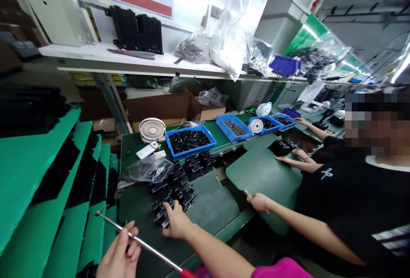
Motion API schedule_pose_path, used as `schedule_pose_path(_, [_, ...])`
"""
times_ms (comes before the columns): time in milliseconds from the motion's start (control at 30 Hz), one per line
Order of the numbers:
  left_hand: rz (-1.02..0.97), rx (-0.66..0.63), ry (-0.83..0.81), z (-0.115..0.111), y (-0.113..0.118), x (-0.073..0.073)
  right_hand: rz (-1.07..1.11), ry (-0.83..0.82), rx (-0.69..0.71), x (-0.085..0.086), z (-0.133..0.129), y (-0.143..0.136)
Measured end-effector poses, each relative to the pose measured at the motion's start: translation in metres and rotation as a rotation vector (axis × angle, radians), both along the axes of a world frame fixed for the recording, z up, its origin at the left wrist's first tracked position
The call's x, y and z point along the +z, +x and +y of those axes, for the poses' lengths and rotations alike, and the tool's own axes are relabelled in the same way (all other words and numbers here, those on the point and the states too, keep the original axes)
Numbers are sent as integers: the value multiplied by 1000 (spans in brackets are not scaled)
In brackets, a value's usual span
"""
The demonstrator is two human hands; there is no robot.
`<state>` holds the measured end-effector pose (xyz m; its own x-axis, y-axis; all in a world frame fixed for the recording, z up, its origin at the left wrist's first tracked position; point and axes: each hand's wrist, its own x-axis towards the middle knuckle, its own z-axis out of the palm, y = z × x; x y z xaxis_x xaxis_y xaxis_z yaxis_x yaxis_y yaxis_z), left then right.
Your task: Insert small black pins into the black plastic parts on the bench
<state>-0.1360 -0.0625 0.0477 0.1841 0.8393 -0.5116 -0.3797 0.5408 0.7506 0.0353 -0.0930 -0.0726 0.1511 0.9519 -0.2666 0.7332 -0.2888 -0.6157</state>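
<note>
My left hand (119, 250), at the bottom left, pinches a slim shiny metal rod with a red handle (150, 250). The rod slants up to the left and has a small bent piece at its tip. My right hand (177, 221) has its thumb and fingers around the near end of a black plastic part (162, 217) with notched edges. That part lies against a cluster of similar black plastic parts (179, 190) on the dark green work surface (209, 199). A clear plastic bag (150, 169) rests just behind the cluster.
Behind stand a blue bin (191, 155) of small black pieces, a white fan (152, 130) and another blue bin (235, 135). Green stacked sheets (41, 175) with black parts flank the left. A co-worker (346, 192) sits at right, hands over the bench. A shelf (179, 66) runs above.
</note>
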Motion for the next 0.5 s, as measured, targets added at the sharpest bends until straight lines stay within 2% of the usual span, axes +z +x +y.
schedule_pose_path(100, [-9,-7,4,0,0,0,47,26,-33,4,-3,6])
schedule_pose_path(200, [-13,-5,-8,1,-1,-1,70,117,-56,19,-15,16])
schedule_pose_path(367, [-47,44,-37,1,3,2,92,219,-105,68,-49,48])
schedule_pose_path(500, [-70,59,-25,5,15,2,45,244,-193,104,-71,97])
